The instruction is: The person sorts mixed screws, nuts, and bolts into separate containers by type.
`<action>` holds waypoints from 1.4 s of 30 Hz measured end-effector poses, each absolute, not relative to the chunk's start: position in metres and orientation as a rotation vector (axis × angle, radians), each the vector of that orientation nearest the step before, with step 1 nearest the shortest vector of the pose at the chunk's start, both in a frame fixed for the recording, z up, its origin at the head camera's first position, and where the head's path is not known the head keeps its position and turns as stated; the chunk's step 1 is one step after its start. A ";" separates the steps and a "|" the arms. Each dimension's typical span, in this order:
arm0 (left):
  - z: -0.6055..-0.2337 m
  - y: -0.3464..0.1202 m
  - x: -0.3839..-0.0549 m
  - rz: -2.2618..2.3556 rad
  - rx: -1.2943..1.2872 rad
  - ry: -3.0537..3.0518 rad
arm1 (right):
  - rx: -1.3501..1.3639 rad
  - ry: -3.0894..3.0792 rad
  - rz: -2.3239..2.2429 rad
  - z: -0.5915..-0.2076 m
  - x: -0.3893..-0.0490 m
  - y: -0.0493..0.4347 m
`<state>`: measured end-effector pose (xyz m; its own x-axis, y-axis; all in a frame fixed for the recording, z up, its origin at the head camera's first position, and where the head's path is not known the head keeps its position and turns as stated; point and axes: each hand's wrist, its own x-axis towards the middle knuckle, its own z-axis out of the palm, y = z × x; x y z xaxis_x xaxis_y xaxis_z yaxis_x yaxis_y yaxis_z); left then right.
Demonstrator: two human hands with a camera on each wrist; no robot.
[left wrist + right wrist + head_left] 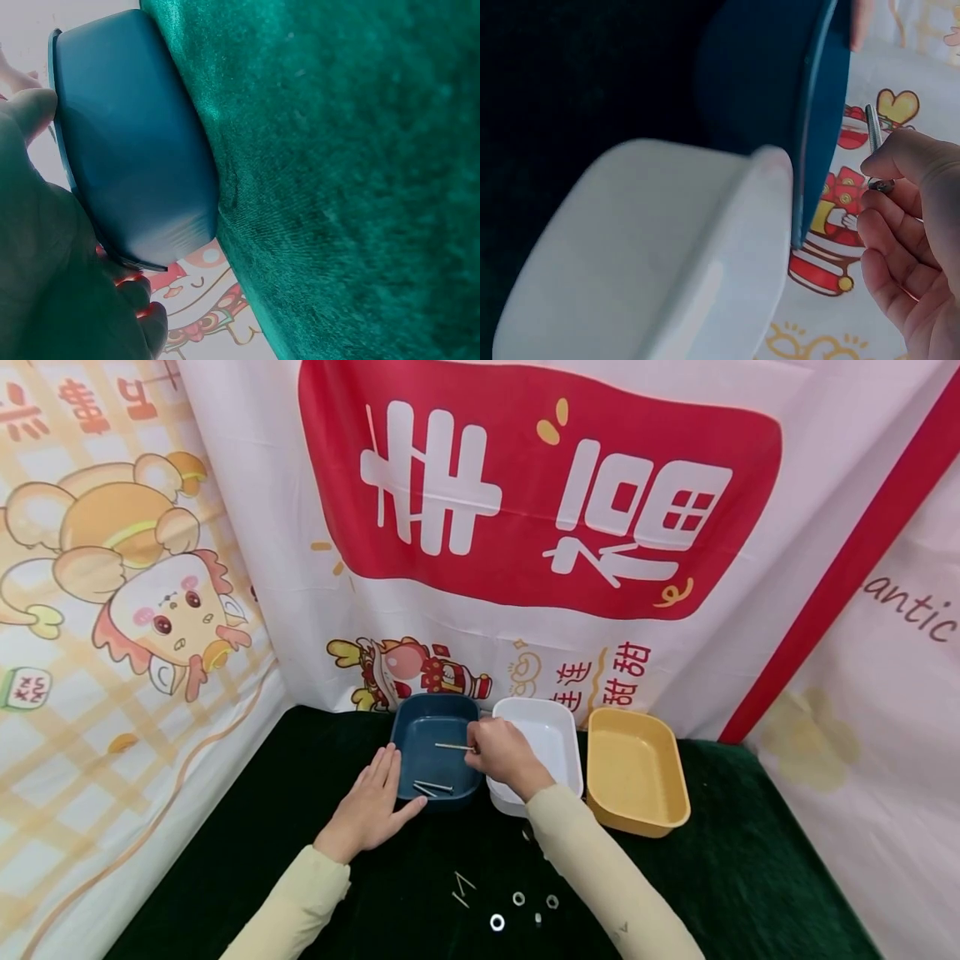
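Observation:
My right hand (506, 752) pinches a screw (874, 139) between thumb and fingers, its shaft pointing left above the blue bin (438, 727). In the right wrist view the threaded shaft and the head show clearly. A few screws (433, 787) lie in the near part of that bin. My left hand (372, 802) rests on the bin's left and near rim with fingers straight; the left wrist view shows its thumb (34, 109) at the rim. More screws (462, 890) and several nuts (497, 922) lie loose on the cloth in front.
A white bin (538, 714) stands right of the blue one, partly covered by my right hand and forearm. Further right is a yellow bin (637, 768). Dark green cloth (750, 860) covers the table, and printed curtains (540, 635) hang close behind the bins.

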<state>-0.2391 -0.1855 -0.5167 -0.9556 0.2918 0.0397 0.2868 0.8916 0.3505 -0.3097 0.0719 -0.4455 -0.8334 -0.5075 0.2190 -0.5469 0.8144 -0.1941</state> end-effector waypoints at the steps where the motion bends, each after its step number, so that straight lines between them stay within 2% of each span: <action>1: -0.517 -0.185 -0.239 0.561 0.466 3.042 | 0.833 -2.849 0.365 -0.448 -0.310 0.070; 8: -0.519 -0.184 -0.240 0.566 0.477 3.036 | 0.842 -2.894 0.342 -0.461 -0.311 0.058; 17: -0.518 -0.183 -0.241 0.551 0.483 3.039 | 0.722 -2.916 0.468 -0.461 -0.308 0.060; 42: -0.510 -0.185 -0.237 0.535 0.460 3.034 | 0.874 -2.749 0.550 -0.394 -0.259 0.134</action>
<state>-0.2369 -0.1847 -0.5105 -0.9560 0.2923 0.0245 0.2830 0.8973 0.3387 -0.2592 0.1335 -0.3943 -0.8039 -0.5133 0.3006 -0.5894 0.7552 -0.2868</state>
